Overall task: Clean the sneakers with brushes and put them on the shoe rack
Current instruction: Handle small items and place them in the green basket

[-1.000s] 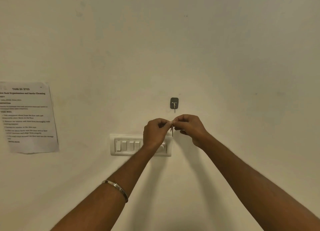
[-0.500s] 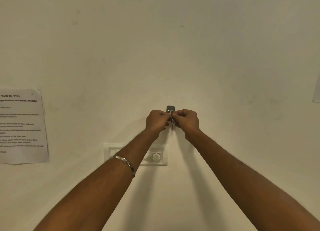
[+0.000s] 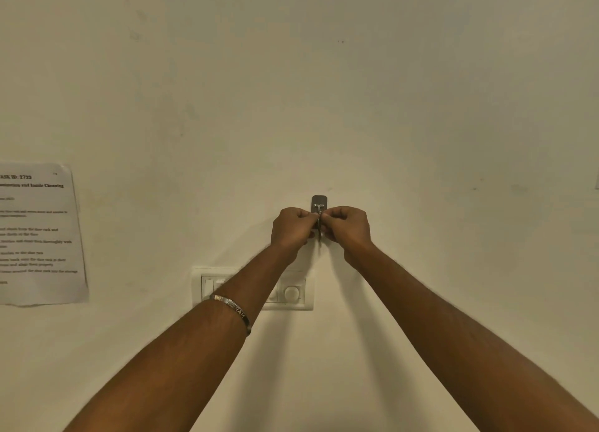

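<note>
A: What did the hands hold?
B: The left hand and right hand met fingertip to fingertip, both pinching a small metal ring against the wall hook.
A: Which step was this?
B: Apparently hanging or unhooking the ring; neither sneakers, brushes nor shoe rack appeared in view, so cleaning had probably not begun. Next, the ring needed to clear or seat on the hook's prong.
A: Its orientation?
B: Long axis vertical, hanging downward, edge-on to the camera.
A: Surroundings?
B: A switch plate below; a printed sheet at the wall's left edge.
</note>
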